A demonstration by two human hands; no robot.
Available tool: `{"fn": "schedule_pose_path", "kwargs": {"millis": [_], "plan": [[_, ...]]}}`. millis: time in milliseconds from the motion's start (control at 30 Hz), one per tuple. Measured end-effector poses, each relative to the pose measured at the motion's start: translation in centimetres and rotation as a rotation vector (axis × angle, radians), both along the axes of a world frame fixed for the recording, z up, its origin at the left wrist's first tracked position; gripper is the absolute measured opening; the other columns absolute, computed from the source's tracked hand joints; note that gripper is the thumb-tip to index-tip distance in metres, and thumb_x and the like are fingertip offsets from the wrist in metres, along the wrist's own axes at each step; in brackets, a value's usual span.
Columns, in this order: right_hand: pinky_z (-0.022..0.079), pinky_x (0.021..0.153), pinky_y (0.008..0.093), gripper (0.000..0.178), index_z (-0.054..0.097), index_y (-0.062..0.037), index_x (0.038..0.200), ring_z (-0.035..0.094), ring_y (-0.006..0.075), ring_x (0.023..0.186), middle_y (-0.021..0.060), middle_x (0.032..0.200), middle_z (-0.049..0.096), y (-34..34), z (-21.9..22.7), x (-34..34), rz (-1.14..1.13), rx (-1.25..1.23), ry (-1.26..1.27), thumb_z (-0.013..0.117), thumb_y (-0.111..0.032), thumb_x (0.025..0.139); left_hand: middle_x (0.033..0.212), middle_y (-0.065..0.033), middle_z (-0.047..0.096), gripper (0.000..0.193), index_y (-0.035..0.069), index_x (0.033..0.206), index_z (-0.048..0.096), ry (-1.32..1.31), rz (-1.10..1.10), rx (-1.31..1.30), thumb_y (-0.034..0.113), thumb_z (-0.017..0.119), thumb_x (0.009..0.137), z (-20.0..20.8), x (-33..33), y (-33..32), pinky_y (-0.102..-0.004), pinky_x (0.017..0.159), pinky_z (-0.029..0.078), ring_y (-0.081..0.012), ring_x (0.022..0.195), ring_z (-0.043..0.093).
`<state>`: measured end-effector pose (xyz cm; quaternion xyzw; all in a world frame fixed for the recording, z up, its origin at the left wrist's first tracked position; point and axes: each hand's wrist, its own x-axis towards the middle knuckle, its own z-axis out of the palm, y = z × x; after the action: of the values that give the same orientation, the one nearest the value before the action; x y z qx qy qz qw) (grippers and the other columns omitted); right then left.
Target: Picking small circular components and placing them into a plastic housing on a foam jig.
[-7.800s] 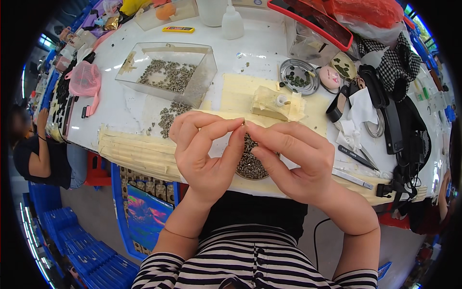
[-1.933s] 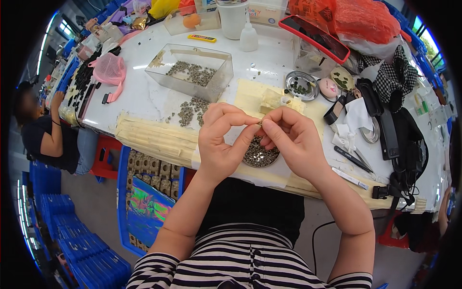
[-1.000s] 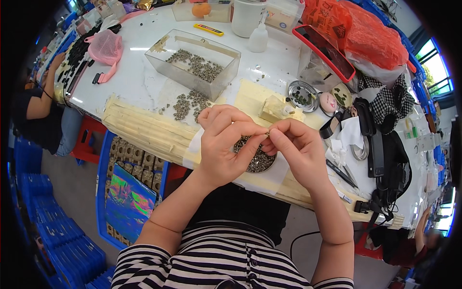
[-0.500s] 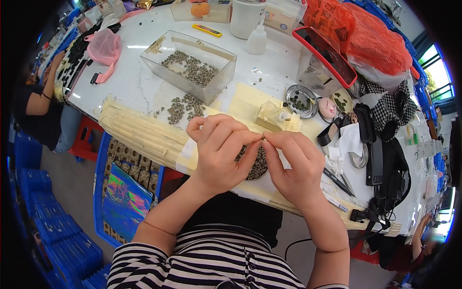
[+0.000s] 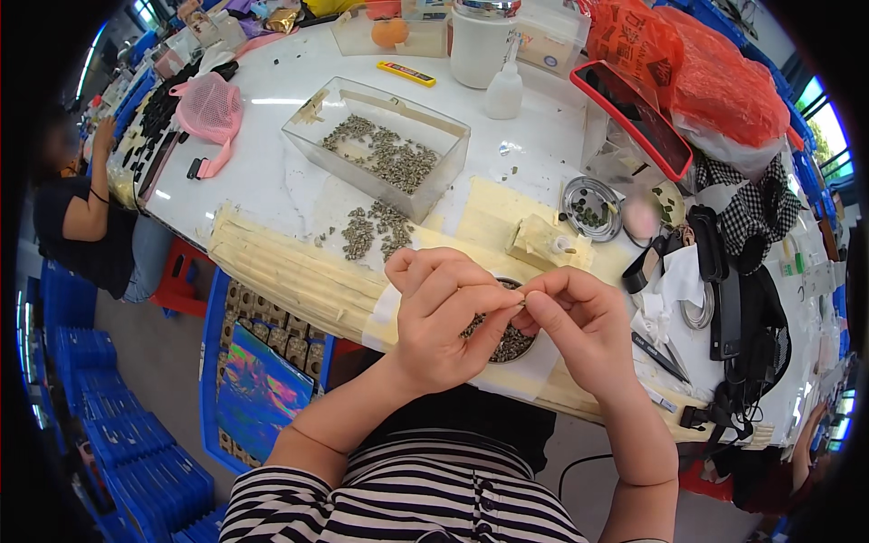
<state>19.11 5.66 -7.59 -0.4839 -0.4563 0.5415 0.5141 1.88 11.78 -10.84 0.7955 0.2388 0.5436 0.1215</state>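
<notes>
My left hand (image 5: 442, 321) and my right hand (image 5: 584, 330) meet in front of me, thumbs and forefingers pinched together at the tips. Whatever sits between the fingertips is too tiny to make out. Just under them is a round dish (image 5: 514, 347) filled with small grey metal pieces, partly hidden by the fingers. Beyond my left hand lies a loose heap of similar metal pieces (image 5: 360, 237). A clear plastic box (image 5: 303, 136) behind the heap holds more of them. Past my right hand stands a block wrapped in pale tape (image 5: 543, 242).
Right of the block are a round tin (image 5: 617, 215) with dark green bits, a red-cased phone (image 5: 634, 118), tweezers (image 5: 665, 357) and black straps (image 5: 724, 308). A white squeeze bottle (image 5: 504, 95) and a yellow case (image 5: 406, 73) stand farther back. At left, a person (image 5: 90, 199) sits.
The whole view has shifted, so the table and things appear farther right and lower. My right fingers have curled in more; both hands stay together at the fingertips.
</notes>
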Motion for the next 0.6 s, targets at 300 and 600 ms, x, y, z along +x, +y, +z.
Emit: {"fn": "schedule_pose_path", "kwargs": {"millis": [300, 600], "plan": [[0.053, 0.073, 0.0243, 0.014, 0.064, 0.0026, 0.104, 0.064, 0.009, 0.078, 0.0046, 0.088, 0.068, 0.0, 0.2, 0.1, 0.057, -0.078, 0.095, 0.061, -0.01, 0.099, 0.086, 0.0003, 0.064, 0.02, 0.011, 0.089, 0.07, 0.0, -0.039, -0.059, 0.005, 0.078, 0.073, 0.2, -0.3, 0.2, -0.0344, 0.08, 0.034, -0.0204, 0.082, 0.055], [0.05, 0.057, 0.0271, 0.011, 0.068, 0.0018, 0.091, 0.063, 0.0175, 0.063, 0.0089, 0.075, 0.065, 0.3, -0.1, -0.8, -0.225, 0.636, -0.804, 0.073, 0.003, 0.081, 0.087, 0.0018, 0.061, 0.023, 0.012, 0.09, 0.07, 0.107, 0.124, 0.038, 0.007, 0.079, 0.071, 0.1, 0.2, -0.5, -0.0342, 0.082, 0.031, -0.0187, 0.085, 0.056]]}}
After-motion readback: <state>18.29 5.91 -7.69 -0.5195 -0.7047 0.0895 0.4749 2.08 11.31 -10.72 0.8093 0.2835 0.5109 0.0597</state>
